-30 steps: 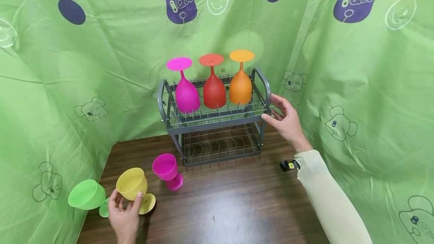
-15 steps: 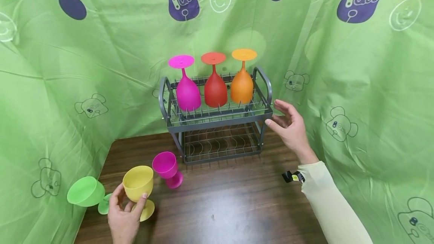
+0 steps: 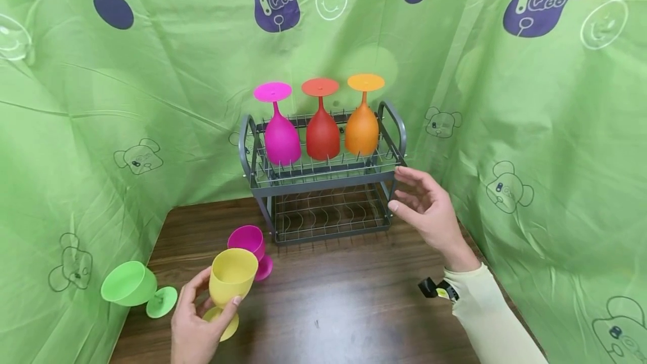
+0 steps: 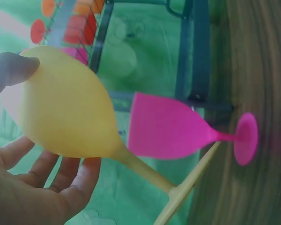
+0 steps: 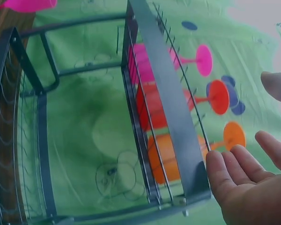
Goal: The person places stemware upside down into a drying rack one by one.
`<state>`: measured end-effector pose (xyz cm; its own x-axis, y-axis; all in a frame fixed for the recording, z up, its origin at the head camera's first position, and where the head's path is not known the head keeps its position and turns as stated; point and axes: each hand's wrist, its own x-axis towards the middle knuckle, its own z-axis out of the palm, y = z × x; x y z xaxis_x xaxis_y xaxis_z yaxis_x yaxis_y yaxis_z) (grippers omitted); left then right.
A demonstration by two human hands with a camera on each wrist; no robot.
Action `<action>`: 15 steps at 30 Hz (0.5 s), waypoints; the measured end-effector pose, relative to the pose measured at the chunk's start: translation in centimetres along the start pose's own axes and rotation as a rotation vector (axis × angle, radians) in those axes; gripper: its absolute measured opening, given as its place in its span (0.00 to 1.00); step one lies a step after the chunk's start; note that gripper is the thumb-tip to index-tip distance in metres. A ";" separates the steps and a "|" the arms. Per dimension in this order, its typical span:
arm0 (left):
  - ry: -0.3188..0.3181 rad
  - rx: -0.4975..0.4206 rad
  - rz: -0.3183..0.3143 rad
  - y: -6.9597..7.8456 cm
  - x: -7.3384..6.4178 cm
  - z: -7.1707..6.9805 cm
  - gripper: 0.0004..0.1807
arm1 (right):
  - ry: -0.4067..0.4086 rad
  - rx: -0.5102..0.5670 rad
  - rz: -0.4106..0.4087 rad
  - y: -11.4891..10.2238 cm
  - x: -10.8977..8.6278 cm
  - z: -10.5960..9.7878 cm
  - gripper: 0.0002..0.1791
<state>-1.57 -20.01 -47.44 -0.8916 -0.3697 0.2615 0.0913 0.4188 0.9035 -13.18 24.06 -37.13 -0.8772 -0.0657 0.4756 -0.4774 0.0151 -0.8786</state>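
My left hand (image 3: 199, 319) grips a yellow goblet (image 3: 233, 275) by its bowl, thumb on one side and fingers on the other. In the left wrist view the goblet (image 4: 68, 105) leans, its stem and base lower right. Behind it a magenta goblet (image 3: 246, 240) stands upright on the table. My right hand (image 3: 429, 212) holds nothing, its fingers loosely bent near the front right corner of a grey two-tier dish rack (image 3: 323, 184). Upside down on the top tier are a magenta goblet (image 3: 282, 139), a red goblet (image 3: 323, 136) and an orange goblet (image 3: 361, 131).
A green goblet (image 3: 129, 285) stands at the table's left edge, beside the green curtain (image 3: 60, 184). The rack's lower tier (image 3: 328, 215) has wavy wire dividers. Printed curtains enclose the wooden table (image 3: 343, 296) at the back and both sides.
My left hand has moved right with the yellow goblet, which now overlaps the magenta one in the head view. My right hand has come away from the rack's corner and dropped lower.
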 end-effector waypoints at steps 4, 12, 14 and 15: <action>-0.069 0.016 0.043 1.3 -0.3 0.3 0.46 | -0.068 0.020 0.007 -0.3 -0.6 1.1 0.37; -0.182 0.123 0.179 2.9 -0.4 0.8 0.48 | -0.167 0.046 0.039 0.3 -1.7 3.0 0.37; -0.208 0.152 0.219 3.3 -0.4 1.0 0.48 | -0.192 0.046 0.039 0.5 -2.0 3.5 0.38; -0.226 0.160 0.244 3.5 -0.4 1.1 0.48 | -0.206 0.045 0.041 0.6 -2.2 3.8 0.38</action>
<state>-1.42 -17.53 -44.78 -0.9292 -0.0581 0.3649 0.2586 0.6031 0.7546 -11.38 20.46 -38.85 -0.8648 -0.2683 0.4244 -0.4349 -0.0222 -0.9002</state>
